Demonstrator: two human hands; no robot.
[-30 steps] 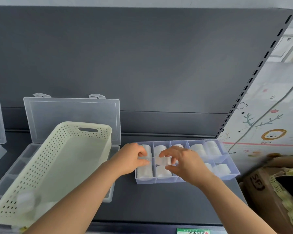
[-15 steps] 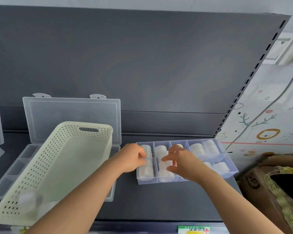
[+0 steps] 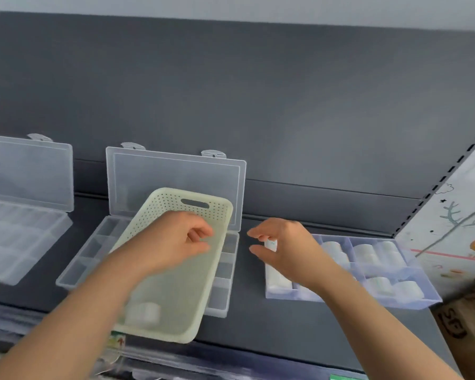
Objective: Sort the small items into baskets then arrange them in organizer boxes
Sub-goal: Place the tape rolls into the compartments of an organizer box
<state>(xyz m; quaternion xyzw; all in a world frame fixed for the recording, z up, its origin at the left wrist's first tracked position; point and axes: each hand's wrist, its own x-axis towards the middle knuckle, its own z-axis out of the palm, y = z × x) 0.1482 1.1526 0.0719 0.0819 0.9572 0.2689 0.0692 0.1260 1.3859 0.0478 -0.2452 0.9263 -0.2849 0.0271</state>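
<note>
Your right hand (image 3: 288, 250) pinches a small white roll (image 3: 271, 244) between thumb and fingers, above the left end of the purple organizer box (image 3: 412, 294) near the shelf's (image 3: 285, 325) right end. Your left hand (image 3: 176, 239) hovers over the cream basket (image 3: 176, 283), fingers curled to the thumb with nothing visible between them. The basket rests tilted on an open clear organizer box (image 3: 222, 297), and a blurred white piece (image 3: 143, 314) lies at its near end.

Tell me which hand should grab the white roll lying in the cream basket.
Left. The left hand is over the basket, nearer the roll, and seems empty; the right hand is beside it, fingers pinching a small white item.
</note>
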